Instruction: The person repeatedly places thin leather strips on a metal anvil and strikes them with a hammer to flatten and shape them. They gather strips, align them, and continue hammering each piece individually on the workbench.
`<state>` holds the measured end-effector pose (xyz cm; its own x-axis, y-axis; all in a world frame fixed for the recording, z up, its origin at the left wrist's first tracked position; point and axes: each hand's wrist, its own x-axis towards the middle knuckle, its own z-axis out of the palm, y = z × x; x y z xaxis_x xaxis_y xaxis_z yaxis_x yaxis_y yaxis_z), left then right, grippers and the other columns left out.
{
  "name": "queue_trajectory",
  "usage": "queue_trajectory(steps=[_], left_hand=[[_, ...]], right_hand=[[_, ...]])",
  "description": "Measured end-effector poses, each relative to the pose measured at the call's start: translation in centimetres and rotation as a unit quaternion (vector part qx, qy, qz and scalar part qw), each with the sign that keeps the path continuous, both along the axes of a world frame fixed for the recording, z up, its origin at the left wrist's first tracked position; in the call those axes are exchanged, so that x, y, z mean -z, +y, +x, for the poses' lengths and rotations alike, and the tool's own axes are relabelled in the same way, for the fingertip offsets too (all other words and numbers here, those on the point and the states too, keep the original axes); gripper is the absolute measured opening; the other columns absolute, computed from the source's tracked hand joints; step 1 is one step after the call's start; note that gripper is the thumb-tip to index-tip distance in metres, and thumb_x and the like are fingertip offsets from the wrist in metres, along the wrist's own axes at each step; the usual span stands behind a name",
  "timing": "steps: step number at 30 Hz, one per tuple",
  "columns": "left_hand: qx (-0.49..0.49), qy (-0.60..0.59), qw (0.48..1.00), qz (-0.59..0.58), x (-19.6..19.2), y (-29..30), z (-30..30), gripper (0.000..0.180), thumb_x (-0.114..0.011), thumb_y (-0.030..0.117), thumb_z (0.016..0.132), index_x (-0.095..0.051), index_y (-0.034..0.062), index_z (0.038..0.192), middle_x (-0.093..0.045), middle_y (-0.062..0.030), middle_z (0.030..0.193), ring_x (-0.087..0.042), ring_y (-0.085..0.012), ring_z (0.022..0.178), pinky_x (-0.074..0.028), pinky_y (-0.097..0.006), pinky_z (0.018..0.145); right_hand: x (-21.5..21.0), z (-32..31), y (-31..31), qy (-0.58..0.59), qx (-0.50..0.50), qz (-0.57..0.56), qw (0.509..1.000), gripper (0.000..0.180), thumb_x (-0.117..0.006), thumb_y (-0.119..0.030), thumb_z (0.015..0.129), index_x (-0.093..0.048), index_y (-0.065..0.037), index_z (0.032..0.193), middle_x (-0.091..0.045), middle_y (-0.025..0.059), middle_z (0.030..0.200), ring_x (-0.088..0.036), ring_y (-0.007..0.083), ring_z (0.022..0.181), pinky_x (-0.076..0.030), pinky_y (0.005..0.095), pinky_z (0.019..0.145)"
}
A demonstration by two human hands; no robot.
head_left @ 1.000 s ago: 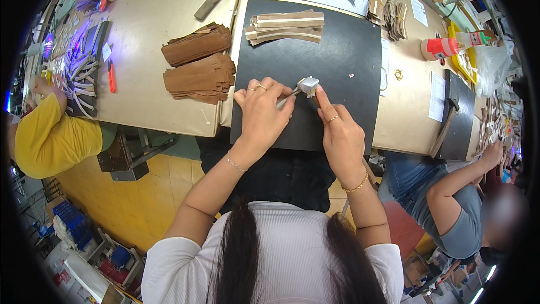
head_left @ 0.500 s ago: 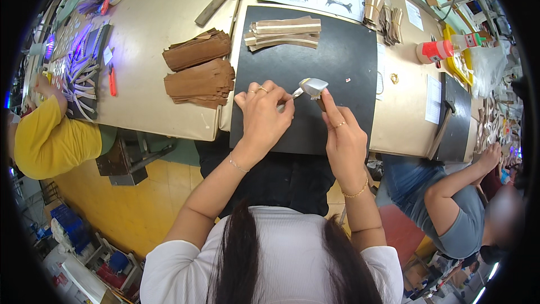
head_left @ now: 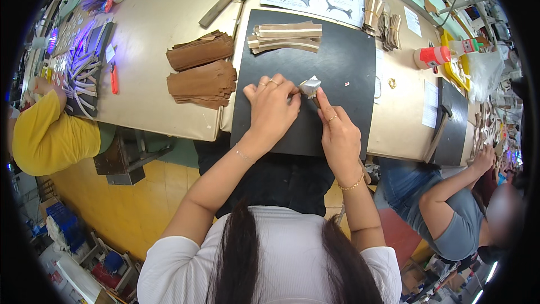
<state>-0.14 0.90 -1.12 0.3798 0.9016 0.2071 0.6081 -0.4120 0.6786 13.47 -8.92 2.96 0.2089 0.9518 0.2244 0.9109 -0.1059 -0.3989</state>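
Note:
My right hand point(head_left: 339, 129) is wrapped round the handle of a hammer point(head_left: 310, 86), its pale metal head just above the black mat point(head_left: 343, 56). The index finger lies along the handle near the head. Close on the left, my left hand point(head_left: 273, 104) is closed, thumb and fingertips pinched on a narrow strip that my fingers almost wholly hide. The hammer head is beside those fingertips. Beyond both hands, a stack of brown strips with cream bands point(head_left: 287, 38) lies on the mat.
Two piles of brown leather pieces point(head_left: 201, 83) lie left of the mat. Another hammer point(head_left: 220, 8) rests behind them. Bundled strips point(head_left: 374, 14), a paper pattern sheet point(head_left: 337, 0) and a red-labelled bottle point(head_left: 430, 57) stand or lie farther back. Co-workers sit on both sides.
My right hand has turned the hammer slightly and brought its head a little left. My left hand has shifted slightly right, toward it; the pale strip end seen before is now mostly hidden.

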Motion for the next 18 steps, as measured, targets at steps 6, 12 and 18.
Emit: queue_trajectory(steps=[6,12,18], left_hand=[[-0.009,0.001,0.999,-0.047,-0.4,-0.3,-1.2,0.008,-0.077,0.018,0.083,-0.078,0.0111,0.086,-0.068,0.0016,0.089,-0.057,-0.0199,0.092,-0.028,-0.040,0.087],[-0.007,0.011,0.999,-0.048,-0.6,-0.1,-0.9,0.007,-0.077,0.018,0.081,-0.077,0.0109,0.082,-0.067,0.0018,0.086,-0.056,-0.0196,0.090,-0.028,-0.039,0.086],[-0.014,0.029,0.998,-0.056,-0.7,0.0,-0.7,0.008,-0.078,0.018,0.079,-0.075,0.0105,0.078,-0.067,0.0019,0.084,-0.056,-0.0199,0.089,-0.028,-0.040,0.086]], right_hand=[[0.1,0.2,-0.1,-0.016,0.002,-0.024,1.000,0.051,-0.069,-0.012,0.095,-0.062,-0.025,0.143,-0.064,0.0043,0.083,-0.066,0.0246,0.064,-0.054,0.0387,0.059],[-0.4,0.6,0.4,-0.003,0.000,0.009,1.000,0.052,-0.069,-0.011,0.094,-0.062,-0.025,0.144,-0.066,0.0046,0.085,-0.067,0.0248,0.066,-0.055,0.0389,0.059],[-0.9,0.0,0.3,0.027,-0.016,0.027,0.999,0.050,-0.069,-0.010,0.094,-0.064,-0.024,0.142,-0.067,0.0052,0.086,-0.067,0.0252,0.066,-0.054,0.0390,0.059]])
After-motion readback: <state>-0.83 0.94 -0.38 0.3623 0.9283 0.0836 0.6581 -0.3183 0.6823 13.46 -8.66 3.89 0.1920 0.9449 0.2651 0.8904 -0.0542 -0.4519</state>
